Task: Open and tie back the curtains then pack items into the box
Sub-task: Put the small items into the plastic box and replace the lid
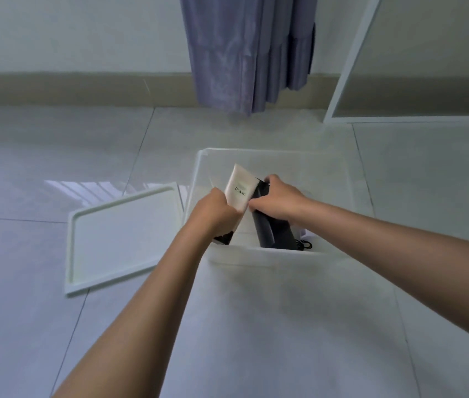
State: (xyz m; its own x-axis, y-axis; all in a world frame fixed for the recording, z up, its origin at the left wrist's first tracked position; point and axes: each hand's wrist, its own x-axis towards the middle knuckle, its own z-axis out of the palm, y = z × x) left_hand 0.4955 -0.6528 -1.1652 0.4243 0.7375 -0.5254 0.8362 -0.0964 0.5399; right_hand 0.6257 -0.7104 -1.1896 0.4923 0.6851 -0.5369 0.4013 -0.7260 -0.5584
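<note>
A translucent white box (339, 179) stands open on the tiled floor. Both my hands reach into it. My left hand (216, 211) grips the lower end of a white tube (240, 188) with dark lettering, held upright and tilted. My right hand (277, 201) grips a dark blue-black object (266, 229) that stands inside the box beside the tube. A black cord (305, 244) lies at the box's near right corner. The purple curtain (244, 53) hangs gathered against the far wall.
The box's white lid (124, 237) lies flat on the floor to the left of the box. A white-framed panel (351, 61) leans at the back right. A beige skirting runs along the wall.
</note>
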